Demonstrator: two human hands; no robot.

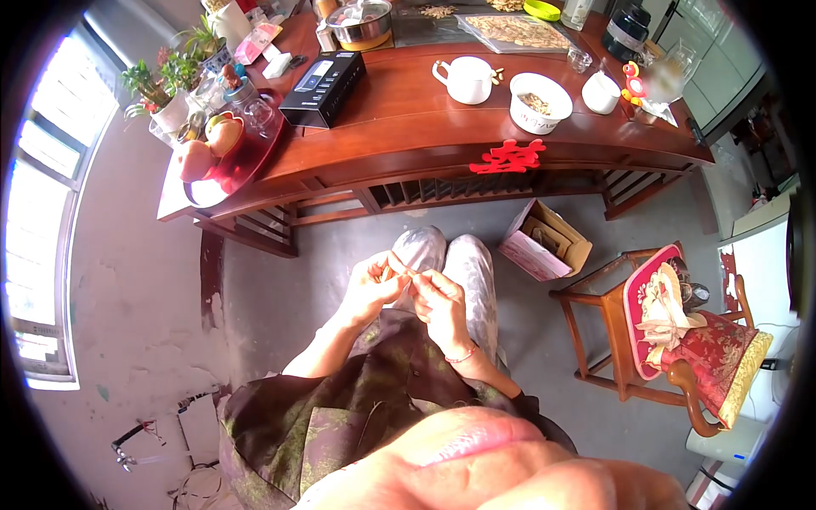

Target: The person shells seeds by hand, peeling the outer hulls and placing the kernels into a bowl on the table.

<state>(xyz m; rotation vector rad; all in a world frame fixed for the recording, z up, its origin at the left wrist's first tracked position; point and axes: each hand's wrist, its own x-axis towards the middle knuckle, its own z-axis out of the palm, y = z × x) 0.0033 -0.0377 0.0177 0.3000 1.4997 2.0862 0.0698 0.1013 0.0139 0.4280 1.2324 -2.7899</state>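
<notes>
Both hands meet above my lap with the fingertips touching. My left hand (374,287) is closed in a pinch, and a small tan bit, perhaps a peanut, shows between its fingers. Pressed against it, my right hand (439,304) pinches at the same spot, but its fingers hide what they grip. Ahead on the wooden table (399,127) are a white mug (469,82), a few peanuts (497,76) beside it, and a white bowl (541,119) holding brownish pieces that look like peanuts or shells.
A black box (323,87) and a red tray (255,166) with fruit stand on the table's left. Behind the mug lies a flat tray of pale pieces (517,32). An open carton (544,242) sits on the floor, near a wooden chair (616,331) with cushions.
</notes>
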